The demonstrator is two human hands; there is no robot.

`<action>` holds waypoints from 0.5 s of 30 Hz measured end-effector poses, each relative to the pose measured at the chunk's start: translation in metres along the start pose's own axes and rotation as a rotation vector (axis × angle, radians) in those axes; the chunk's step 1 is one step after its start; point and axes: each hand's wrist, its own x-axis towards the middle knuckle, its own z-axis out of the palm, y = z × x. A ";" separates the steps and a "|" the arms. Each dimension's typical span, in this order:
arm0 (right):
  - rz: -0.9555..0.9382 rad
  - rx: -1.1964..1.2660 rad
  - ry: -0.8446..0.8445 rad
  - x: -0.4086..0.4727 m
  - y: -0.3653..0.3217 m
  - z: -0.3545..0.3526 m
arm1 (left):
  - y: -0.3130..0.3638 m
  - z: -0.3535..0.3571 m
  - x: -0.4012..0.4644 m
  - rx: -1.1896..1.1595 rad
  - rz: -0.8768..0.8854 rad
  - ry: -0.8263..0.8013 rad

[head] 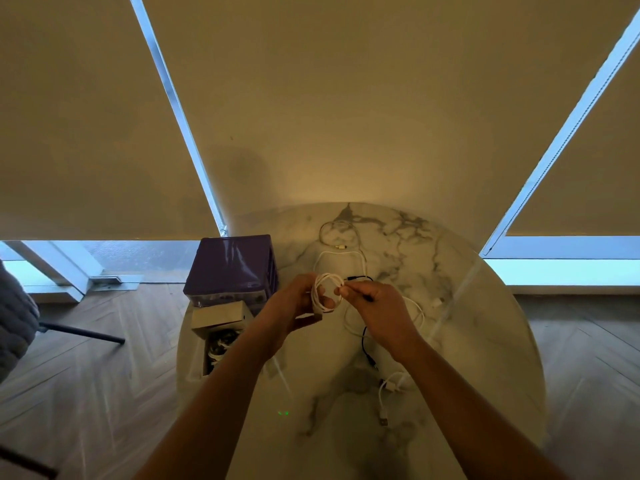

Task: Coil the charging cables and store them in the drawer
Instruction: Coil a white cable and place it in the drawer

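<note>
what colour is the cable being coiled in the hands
White: the thin coiled charging cable held between both hands, seen in the head view.

Drawer unit: purple plastic drawer unit [231, 266] on round marble table [485, 358], left of frame centre.
Open drawer: pale pulled-out drawer [221, 336] below it, apparently holding cables.
Loose cables: white charging cables [341, 252] centre and lower right.
</note>
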 end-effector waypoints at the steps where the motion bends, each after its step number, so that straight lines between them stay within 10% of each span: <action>1: -0.013 -0.061 -0.022 0.001 0.000 0.000 | 0.000 -0.002 0.002 0.064 0.013 -0.008; 15: 0.051 -0.044 -0.335 0.004 -0.003 -0.012 | 0.001 -0.015 0.001 0.371 0.162 -0.039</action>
